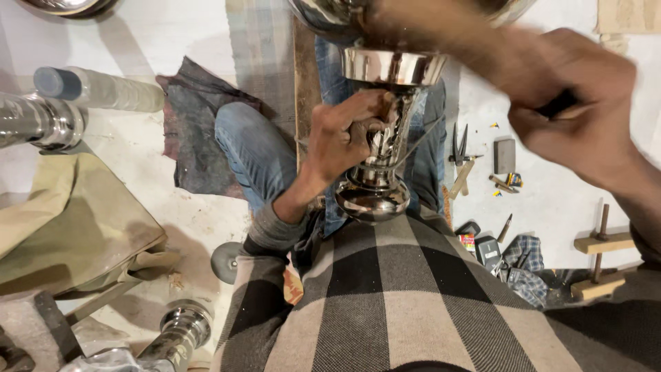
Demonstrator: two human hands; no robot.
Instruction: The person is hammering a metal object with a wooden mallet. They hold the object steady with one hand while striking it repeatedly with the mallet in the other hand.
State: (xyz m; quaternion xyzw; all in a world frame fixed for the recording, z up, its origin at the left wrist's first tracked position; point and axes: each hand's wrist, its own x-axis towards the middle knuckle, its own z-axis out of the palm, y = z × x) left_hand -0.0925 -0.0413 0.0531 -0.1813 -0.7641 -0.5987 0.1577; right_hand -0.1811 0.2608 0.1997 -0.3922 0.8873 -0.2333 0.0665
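The left hand [348,134] is wrapped around the waist of the polished metal vessel [377,148], which stands upright over the person's lap between the jeans-clad knees [253,148]. The right hand [575,114] is blurred, fingers curled around a dark, slim tool [559,103]; how firmly it grips cannot be determined. Likely risk: the smooth metal turns or slips in the single-hand grip, and the tool skids, scratching the surface.
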